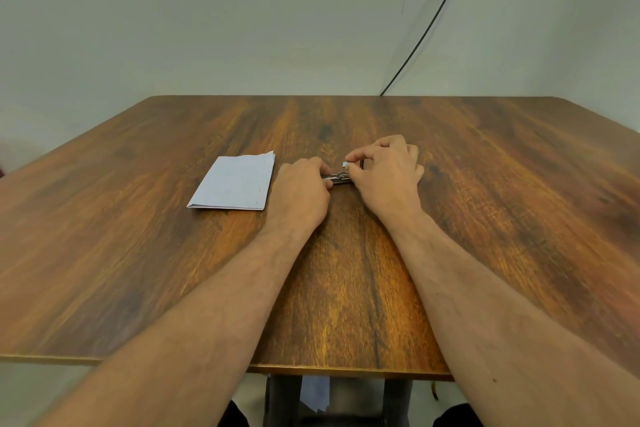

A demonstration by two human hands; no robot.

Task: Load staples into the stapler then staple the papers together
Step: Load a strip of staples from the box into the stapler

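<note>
Clearly the loading step is in hand: both hands are meeting just right of the frame's centre, over a small metal stapler [337,178] lying flat on the desk [485,218]. The left hand [302,191] is curling its fingers round the stapler's left end, a grip that seems to be pinning it to the wood. The right hand [386,172] is pinching a small pale strip of staples [345,165] between thumb and forefinger, holding it just above the stapler's exposed metal channel. Whether the strip is already touching the channel is too small to tell.

Judging from this, the next move is calling for lining the strip up with the channel and seating it along its length, then shutting the top. A slight tilt could be jamming or scattering the staples, so the left hand should be keeping the body steady.

Papers [235,183] are lying in a folded white stack just left of the left hand, near but apart from the stapler, not yet stapled as far as I can see. A black cable [433,22] is running down the wall at upper right, well clear. Nothing is standing between hands and papers.
</note>
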